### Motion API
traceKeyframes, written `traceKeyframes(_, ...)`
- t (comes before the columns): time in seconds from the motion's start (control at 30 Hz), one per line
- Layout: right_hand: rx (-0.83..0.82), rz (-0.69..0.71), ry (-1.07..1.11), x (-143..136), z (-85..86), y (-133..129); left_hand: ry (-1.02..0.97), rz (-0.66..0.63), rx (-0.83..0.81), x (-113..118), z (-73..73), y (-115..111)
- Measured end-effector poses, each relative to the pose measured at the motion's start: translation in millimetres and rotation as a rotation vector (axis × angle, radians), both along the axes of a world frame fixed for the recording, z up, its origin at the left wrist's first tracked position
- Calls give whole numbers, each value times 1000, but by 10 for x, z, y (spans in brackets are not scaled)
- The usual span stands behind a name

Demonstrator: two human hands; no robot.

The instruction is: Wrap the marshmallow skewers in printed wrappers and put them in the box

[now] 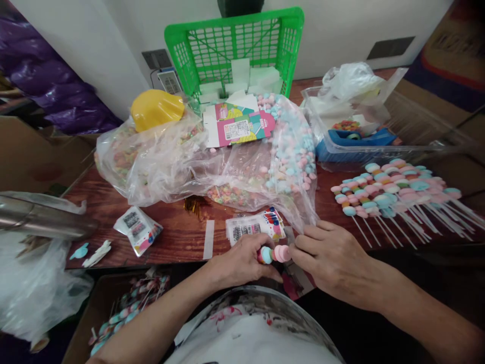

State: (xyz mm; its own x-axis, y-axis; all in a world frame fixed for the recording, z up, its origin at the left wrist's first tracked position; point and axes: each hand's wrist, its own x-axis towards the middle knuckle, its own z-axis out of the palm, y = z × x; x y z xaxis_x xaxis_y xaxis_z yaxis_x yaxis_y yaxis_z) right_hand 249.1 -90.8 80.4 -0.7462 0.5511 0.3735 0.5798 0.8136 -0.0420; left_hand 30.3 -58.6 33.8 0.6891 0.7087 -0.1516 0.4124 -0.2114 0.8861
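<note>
Near the table's front edge my left hand (244, 260) is closed round a short candy skewer (273, 254) of pink and light blue pieces. At the skewer's right end my right hand (322, 258) has its fingers pinched together, touching the last pink piece; whether it holds anything else is hidden. Just behind my hands lies a stack of printed packets (253, 226). Finished-looking skewers (394, 189) with white sticks lie in a pile at the right. Clear bags (242, 172) of colourful rings and pink and blue candies spread across the middle.
Behind the bags stand a green crate (235, 35) and a yellow bowl (157, 109). A clear tub (326, 146) holds a blue tape dispenser. More packets (138, 230) and a steel cylinder (41, 217) are at the left. Below the edge is a box (81, 323) of skewers.
</note>
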Motion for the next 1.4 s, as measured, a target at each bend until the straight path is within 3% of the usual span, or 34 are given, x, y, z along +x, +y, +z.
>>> traceKeyframes(0.17, 41, 60, 78, 122, 45, -3, -198, -175, -455, -136, 129, 158)
traceKeyframes(0.33, 96, 72, 132, 159, 35, -1, -75, -416, -822, -167, 73, 228)
traceKeyframes(0.4, 110, 77, 122, 156, 26, -5, -50, -431, -943, -150, 36, 175)
traceKeyframes(0.47, 116, 99, 88, 152, 22, -10, -54, -349, -984, -136, 12, 104)
traceKeyframes(0.67, 92, 93, 38, 163, 71, -55, -189, 52, -890, -144, 2, -25)
traceKeyframes(0.8, 78, 37, 85, 153, 119, -132, -293, 191, -746, -116, 8, -85)
traceKeyframes(0.9, 50, 12, 92, 120, 125, -154, -303, 163, -560, -85, 15, -118)
traceKeyframes(1.03, -27, -18, 149, 68, 110, -65, -217, -35, -280, -86, 22, -120)
traceKeyframes(1.13, -125, -16, 161, 52, 108, 3, -130, -75, -154, -99, 13, -121)
traceKeyframes(1.2, -121, 6, 146, 43, 118, -22, -104, -49, -181, -100, -6, -131)
traceKeyframes(1.4, 99, 53, 50, -38, 148, -238, -177, 22, -416, -65, -32, -143)
